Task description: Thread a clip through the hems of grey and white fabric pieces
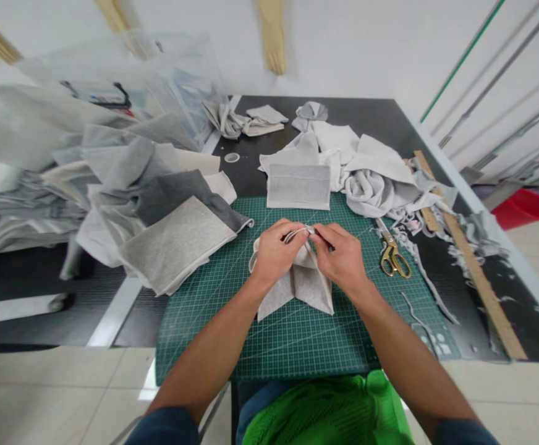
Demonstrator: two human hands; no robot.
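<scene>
My left hand and my right hand meet over the cutting mat, both closed on the upper edge of one light grey piece of fabric. The fingertips pinch the edge between them. Below the hands the fabric hangs in folds, its lower part spread on the green cutting mat. Just beyond lies a flat grey fabric rectangle with a pale lower edge. Gold-handled scissors rest to the right of my right hand, blades partly under scraps.
Stacked grey cloth fills the left side, before a clear plastic box. White and grey fabric pieces lie at the back right. A wooden ruler runs along the right edge amid scraps. A tape roll sits behind the mat.
</scene>
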